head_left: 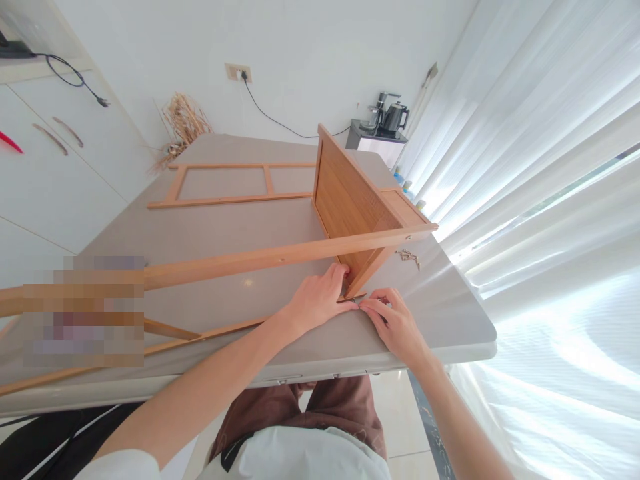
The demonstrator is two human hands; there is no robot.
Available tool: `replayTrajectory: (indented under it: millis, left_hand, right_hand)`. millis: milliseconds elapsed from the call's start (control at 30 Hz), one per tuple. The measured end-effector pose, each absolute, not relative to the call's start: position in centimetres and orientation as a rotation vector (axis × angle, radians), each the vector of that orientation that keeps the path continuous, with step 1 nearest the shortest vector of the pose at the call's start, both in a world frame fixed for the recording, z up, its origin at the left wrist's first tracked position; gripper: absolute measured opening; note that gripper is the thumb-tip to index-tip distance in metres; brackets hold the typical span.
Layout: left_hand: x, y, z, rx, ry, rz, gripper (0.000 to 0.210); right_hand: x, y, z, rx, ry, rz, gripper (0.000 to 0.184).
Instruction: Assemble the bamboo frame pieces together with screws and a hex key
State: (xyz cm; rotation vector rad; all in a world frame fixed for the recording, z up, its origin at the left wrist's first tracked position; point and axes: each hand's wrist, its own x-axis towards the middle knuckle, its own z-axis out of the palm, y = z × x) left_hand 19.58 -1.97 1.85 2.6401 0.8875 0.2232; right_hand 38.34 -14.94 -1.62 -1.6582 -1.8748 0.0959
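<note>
My left hand (323,293) is closed around the lower near corner of an upright wooden panel (355,190), where it meets the lower rail (240,329) of a wooden frame. Its thumb points along the joint toward the right. My right hand (395,320) pinches at the same corner, thumb and forefinger together near the left thumb tip. Whatever sits between those fingertips is too small to make out. Above both hands the frame's upper rail (300,252) runs from the left to the panel's right end. A small pile of screws (410,257) lies right of the panel.
A ladder-like wooden frame (225,200) lies flat at the back of the grey table (465,313). Another wooden panel (405,207) is partly hidden behind the upright one. A kettle (395,117) stands on a cabinet beyond. White curtains (550,167) hang along the right. A blurred patch covers the left.
</note>
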Motion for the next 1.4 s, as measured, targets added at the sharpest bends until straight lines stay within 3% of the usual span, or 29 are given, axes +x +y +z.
replayTrajectory:
  millis: [1400]
  left_hand:
    - [19.59,-1.78,1.51,2.662,0.873,0.246,0.057]
  right_hand:
    - [37.70,-14.98,-0.92,-1.631,-1.993,-0.010,0.023]
